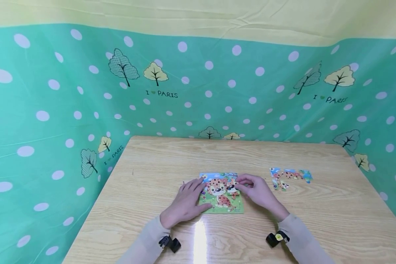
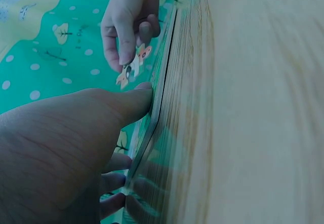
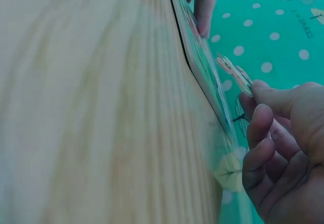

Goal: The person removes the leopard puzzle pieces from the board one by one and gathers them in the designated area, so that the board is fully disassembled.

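A jigsaw board (image 1: 204, 209) with a spotted leopard cub lies flat on the table. My left hand (image 1: 188, 202) rests at the board's left side, fingers extended and spread; in the left wrist view its thumb (image 2: 134, 102) touches the board's edge. My right hand (image 1: 258, 190) pinches a puzzle piece (image 1: 231, 188) between thumb and fingertips over the board's right part. In the right wrist view that puzzle piece (image 3: 235, 74) is tilted and raised off the board, with the other fingers curled below it.
Several loose puzzle pieces (image 1: 288, 173) lie on the wooden table (image 1: 158, 161) to the right of the board. A green dotted cloth (image 1: 171, 113) hangs behind the table and along its sides. Bright glare (image 1: 200, 242) shows on the tabletop in front of the board.
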